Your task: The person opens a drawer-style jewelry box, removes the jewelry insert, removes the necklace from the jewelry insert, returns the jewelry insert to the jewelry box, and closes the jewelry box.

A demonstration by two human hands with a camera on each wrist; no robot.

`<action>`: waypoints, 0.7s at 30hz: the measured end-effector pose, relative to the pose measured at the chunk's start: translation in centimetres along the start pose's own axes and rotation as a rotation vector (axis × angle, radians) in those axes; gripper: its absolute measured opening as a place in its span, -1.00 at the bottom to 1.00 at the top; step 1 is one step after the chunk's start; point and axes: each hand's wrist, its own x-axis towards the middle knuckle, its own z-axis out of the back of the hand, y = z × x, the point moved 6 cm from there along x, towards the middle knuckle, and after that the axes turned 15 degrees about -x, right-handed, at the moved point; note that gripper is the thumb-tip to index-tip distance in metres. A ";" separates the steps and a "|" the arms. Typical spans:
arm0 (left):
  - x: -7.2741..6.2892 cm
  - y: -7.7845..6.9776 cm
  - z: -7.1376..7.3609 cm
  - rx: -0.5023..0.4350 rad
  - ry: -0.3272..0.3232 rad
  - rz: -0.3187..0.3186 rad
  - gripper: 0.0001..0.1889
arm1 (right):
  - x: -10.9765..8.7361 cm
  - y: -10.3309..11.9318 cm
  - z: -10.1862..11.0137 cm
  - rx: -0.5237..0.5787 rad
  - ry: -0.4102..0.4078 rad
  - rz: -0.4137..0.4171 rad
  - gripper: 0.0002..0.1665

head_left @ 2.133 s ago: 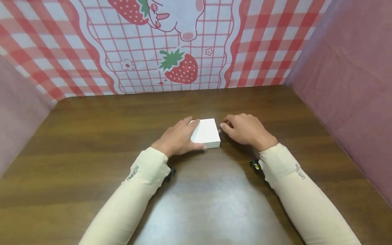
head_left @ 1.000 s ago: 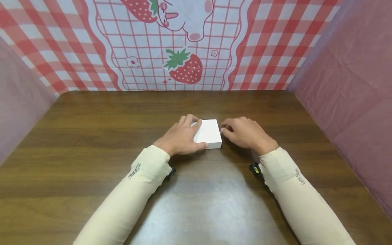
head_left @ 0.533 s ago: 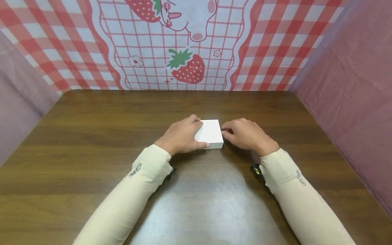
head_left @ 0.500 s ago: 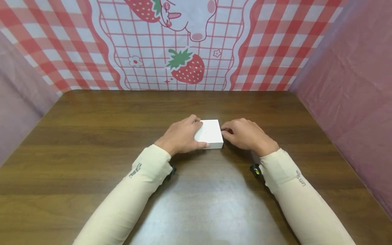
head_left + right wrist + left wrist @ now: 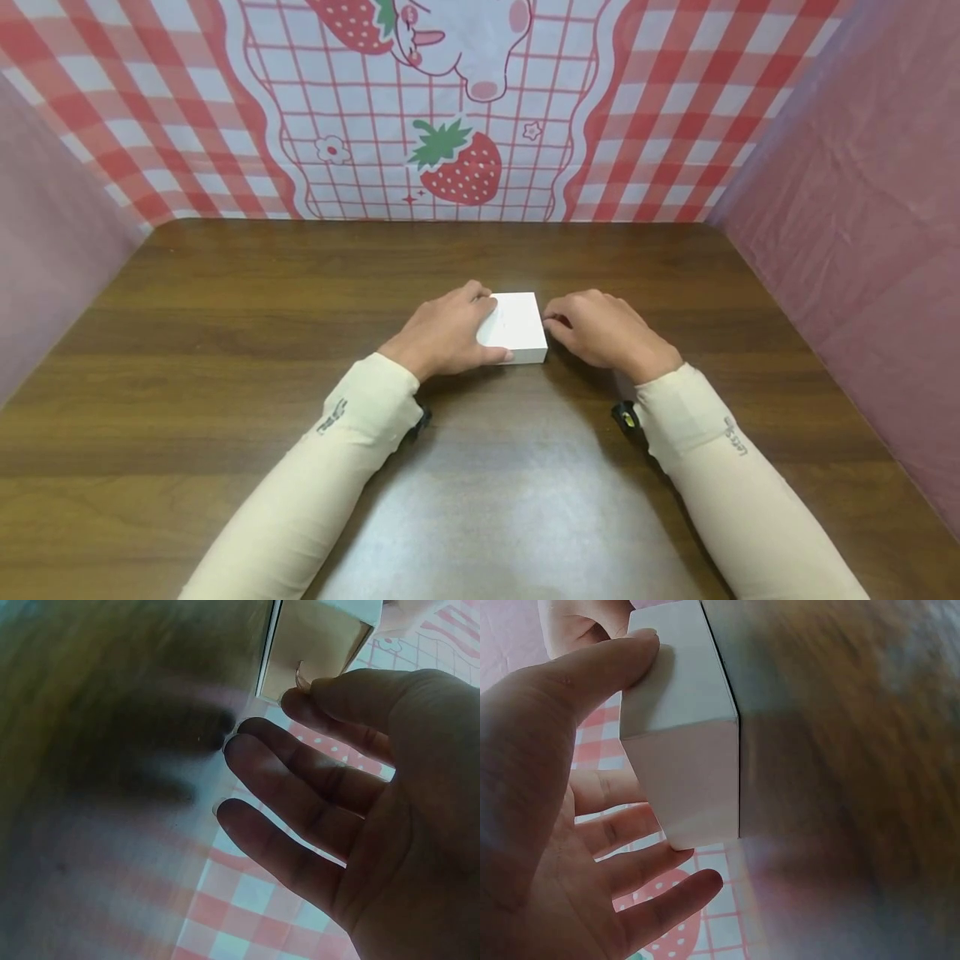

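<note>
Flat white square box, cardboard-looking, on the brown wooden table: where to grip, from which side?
I'd clamp the white box across its near and far walls, from the left: it lies flat, those walls run parallel, and the left hand spans them. Probably avoid the tan right end; the right hand pinches a small curved tab there.

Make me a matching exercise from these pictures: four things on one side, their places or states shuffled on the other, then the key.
Column one
1. left hand
2. right hand
3. white box
4. red-and-white cloth

Column two
A. hangs beyond the far edge of the wooden table
B. pinches a small tab at the box's side
C. grips the box, thumb on its near side
D. rests on the table, between two hands

Right pairs: 1-C, 2-B, 3-D, 4-A
</note>
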 end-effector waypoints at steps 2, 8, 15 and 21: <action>0.0 0.0 0.0 -0.002 0.000 -0.002 -0.23 | 0.0 0.0 0.1 -0.005 0.001 0.000 -0.85; 0.0 -0.1 0.1 -0.004 -0.007 -0.014 -0.26 | 0.1 0.0 0.1 -0.005 0.018 -0.025 -0.87; -0.1 0.0 0.1 -0.015 -0.010 -0.009 -0.25 | 0.2 0.1 0.0 -0.029 0.035 -0.039 -0.89; -0.1 0.1 0.0 -0.030 -0.003 0.008 -0.24 | 0.2 0.1 0.1 -0.046 0.038 -0.046 -0.86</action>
